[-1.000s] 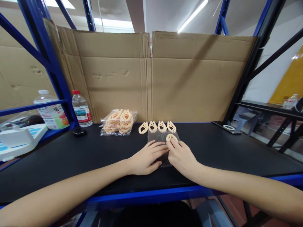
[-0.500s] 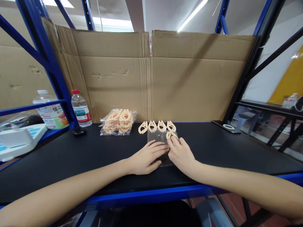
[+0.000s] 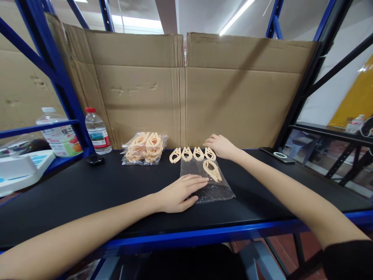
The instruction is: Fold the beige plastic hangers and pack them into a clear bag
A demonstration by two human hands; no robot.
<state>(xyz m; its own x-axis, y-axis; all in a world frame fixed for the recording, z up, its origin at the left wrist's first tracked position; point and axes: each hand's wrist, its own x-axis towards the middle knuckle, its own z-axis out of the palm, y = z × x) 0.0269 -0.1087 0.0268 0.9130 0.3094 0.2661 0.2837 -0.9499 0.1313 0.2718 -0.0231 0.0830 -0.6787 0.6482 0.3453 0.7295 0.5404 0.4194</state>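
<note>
My left hand (image 3: 181, 193) lies flat, fingers stretched, on the left side of a clear plastic bag (image 3: 220, 193). A single beige looped plastic piece (image 3: 212, 171), which looks like a folded hanger, rests at the bag's upper right; whether it is inside or on top I cannot tell. My right hand (image 3: 222, 146) reaches over the right end of a row of similar pieces. Its loosely bent fingers are at the tip of the rightmost piece (image 3: 210, 154), with no grip visible. Beside that one are more beige pieces (image 3: 187, 154), side by side above the bag.
Left of the row sits a packed bag of beige pieces (image 3: 144, 148). Further left are a black mouse-like object (image 3: 95, 160) and a water bottle (image 3: 98, 134). A phone with a ring (image 3: 278, 155) lies at the right. Cardboard panels (image 3: 244, 93) stand behind the black table (image 3: 116, 194).
My right hand has let go of the beige piece on the bag and moved up to the right end of the row. My left hand stays on the bag.
</note>
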